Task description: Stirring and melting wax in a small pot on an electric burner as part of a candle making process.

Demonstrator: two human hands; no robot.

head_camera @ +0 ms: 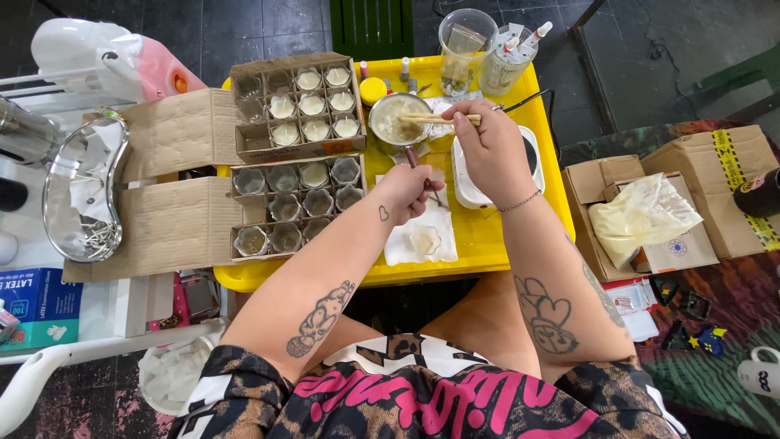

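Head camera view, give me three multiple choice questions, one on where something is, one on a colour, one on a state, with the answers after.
1. Where is the small metal pot?
A. on the yellow table
B. on the floor
C. inside a cardboard box

2. What colour is the paper towel under the left hand?
A. blue
B. white
C. black

3. What is the right hand doing?
A. resting flat and empty
B. gripping a mug
C. holding wooden sticks over the pot

Answers: 1 A, the pot sits on the yellow top beside the boxes of glass cups. 2 B, the towel is plainly white. 3 C, the fingers pinch the sticks, whose tips reach over the pot.
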